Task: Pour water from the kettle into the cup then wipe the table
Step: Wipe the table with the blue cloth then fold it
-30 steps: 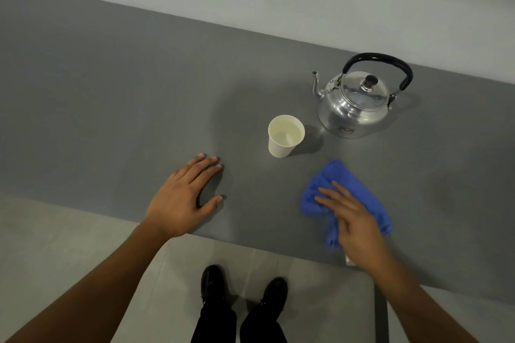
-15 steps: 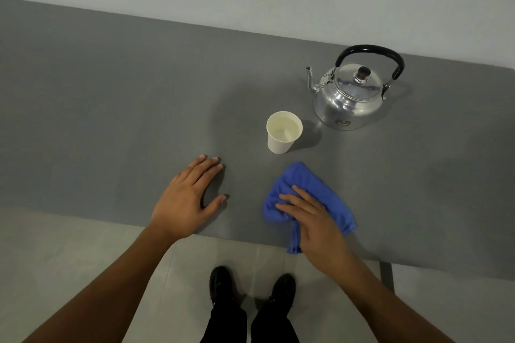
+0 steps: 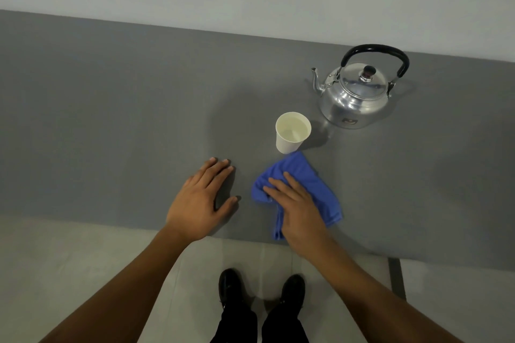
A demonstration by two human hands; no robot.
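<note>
Wiping stage, by the look of it: the cup (image 3: pixel 292 132) stands upright with water in it, and the kettle (image 3: pixel 355 96) sits upright beyond and to its right, toward the desk's far edge, spout pointing left.

The cloth (image 3: pixel 309 186), blue and bunched, lies on the desk (image 3: pixel 111 120) close to the near edge; one tail reaches that edge. Its long axis runs from the near edge diagonally away and to the right, and its far tip is just beside the cup's base. Contact there cannot be ruled out.

The right hand (image 3: pixel 299 209) lies flat on the cloth, fingers spread and pointing away and left, pressing rather than gripping; nothing is clasped. The forearm comes in from the near right.

The left hand (image 3: pixel 199 198) rests palm down on bare desk just left of the cloth, fingers together, thumb out, holding nothing.

Critical relation: the cup lies directly beyond the right hand. A forward stroke risks tipping it; strokes left or right appear safer.
</note>
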